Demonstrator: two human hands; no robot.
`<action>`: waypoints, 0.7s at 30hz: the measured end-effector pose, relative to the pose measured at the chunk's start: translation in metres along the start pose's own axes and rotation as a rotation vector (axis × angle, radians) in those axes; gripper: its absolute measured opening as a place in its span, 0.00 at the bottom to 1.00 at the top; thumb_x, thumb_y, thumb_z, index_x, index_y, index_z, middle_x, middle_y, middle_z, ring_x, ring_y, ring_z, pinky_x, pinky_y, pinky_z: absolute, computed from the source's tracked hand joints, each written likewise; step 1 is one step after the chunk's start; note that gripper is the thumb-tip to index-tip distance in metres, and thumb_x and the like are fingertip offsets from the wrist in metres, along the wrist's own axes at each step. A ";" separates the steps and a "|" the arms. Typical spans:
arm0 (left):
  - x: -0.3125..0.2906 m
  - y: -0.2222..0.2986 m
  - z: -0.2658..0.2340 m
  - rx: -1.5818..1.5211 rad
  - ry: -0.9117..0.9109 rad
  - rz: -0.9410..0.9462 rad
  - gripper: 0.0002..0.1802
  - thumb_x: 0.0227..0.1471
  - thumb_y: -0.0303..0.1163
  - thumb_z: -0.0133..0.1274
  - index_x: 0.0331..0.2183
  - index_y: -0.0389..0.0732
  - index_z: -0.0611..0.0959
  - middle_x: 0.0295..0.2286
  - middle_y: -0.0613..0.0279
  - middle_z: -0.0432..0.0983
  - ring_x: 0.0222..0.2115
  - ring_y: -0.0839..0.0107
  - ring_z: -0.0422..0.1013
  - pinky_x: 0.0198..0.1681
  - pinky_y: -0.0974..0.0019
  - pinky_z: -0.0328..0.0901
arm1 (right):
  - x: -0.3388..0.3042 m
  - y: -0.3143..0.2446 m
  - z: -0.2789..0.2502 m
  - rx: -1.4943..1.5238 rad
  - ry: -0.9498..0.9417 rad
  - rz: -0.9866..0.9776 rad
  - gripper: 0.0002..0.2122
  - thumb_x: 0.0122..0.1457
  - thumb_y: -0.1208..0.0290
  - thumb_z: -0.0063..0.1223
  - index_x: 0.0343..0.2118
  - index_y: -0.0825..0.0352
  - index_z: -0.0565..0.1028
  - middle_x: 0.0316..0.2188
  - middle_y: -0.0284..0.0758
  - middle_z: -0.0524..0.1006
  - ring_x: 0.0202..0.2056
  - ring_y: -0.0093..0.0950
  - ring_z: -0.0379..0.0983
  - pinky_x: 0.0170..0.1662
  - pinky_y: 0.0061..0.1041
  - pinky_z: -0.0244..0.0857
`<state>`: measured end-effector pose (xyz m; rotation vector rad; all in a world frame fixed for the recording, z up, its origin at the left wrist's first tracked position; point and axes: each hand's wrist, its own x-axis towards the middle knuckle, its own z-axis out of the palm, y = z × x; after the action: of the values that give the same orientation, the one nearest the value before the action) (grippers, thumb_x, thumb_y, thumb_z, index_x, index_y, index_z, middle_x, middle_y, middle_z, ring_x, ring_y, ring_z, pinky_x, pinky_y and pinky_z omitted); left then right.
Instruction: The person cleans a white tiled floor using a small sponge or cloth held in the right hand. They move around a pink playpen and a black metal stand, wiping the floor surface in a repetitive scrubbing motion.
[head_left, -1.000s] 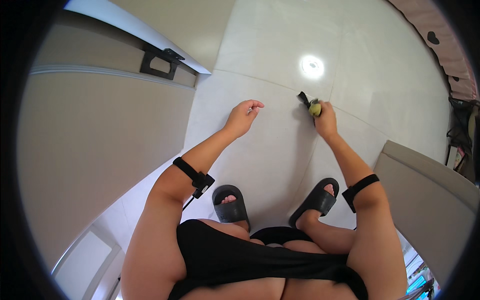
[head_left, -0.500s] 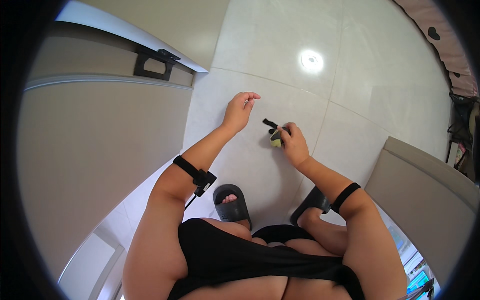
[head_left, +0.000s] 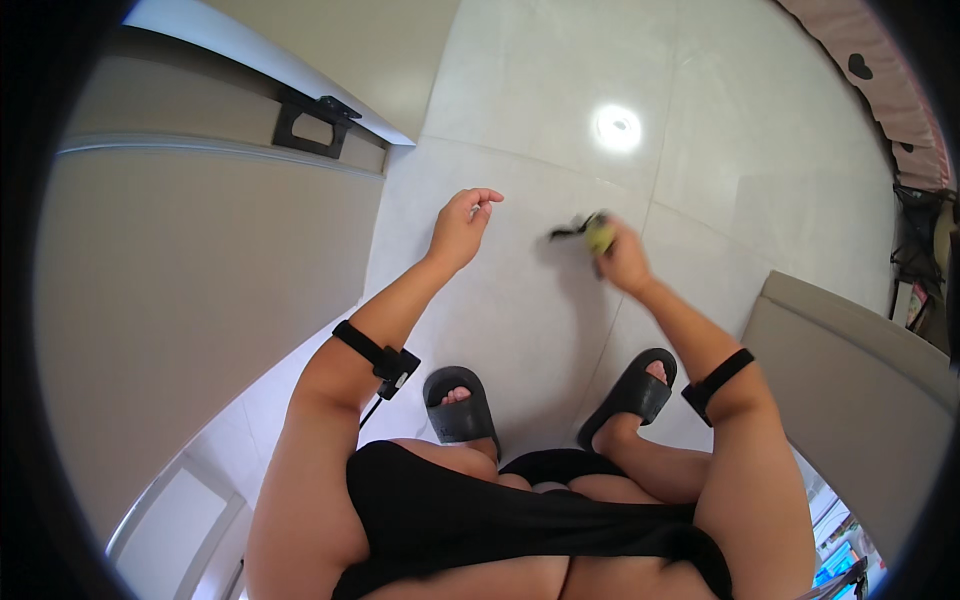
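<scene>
My right hand (head_left: 624, 260) is closed around a small yellow-green and black thing (head_left: 601, 234) with a black strap (head_left: 569, 232) trailing to its left. It looks like a tape measure, but motion blur hides the detail. The hand holds it over the pale tiled floor. To the left, my left hand (head_left: 466, 226) hovers with nothing in it, its fingers loosely bent and the index finger pointing right. A gap of bare floor separates the two hands.
Pale floor tiles (head_left: 540, 110) stretch ahead. A beige cabinet panel (head_left: 210, 260) with a black latch plate (head_left: 311, 129) stands at the left. At the right are a beige panel (head_left: 850, 340) and pink cloth (head_left: 860, 60). Black slides (head_left: 462, 408) are on my feet.
My right hand has moved right and slightly away from me, turning the yellow-green and black thing as it lifts. My left hand has shifted a little to the left.
</scene>
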<state>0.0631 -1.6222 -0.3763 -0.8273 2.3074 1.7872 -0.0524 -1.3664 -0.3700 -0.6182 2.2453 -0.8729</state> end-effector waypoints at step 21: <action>0.004 0.031 0.032 -0.038 -0.123 -0.041 0.16 0.64 0.40 0.36 0.37 0.43 0.77 0.18 0.74 0.55 0.21 0.82 0.53 0.25 0.75 0.55 | 0.048 0.029 -0.112 0.582 0.114 0.242 0.09 0.60 0.67 0.55 0.32 0.68 0.72 0.26 0.28 0.72 0.29 0.20 0.65 0.34 0.22 0.61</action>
<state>0.0372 -1.5886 -0.3603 -0.7421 2.1711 1.8153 -0.1698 -1.3302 -0.3463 -0.0285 1.9610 -1.3767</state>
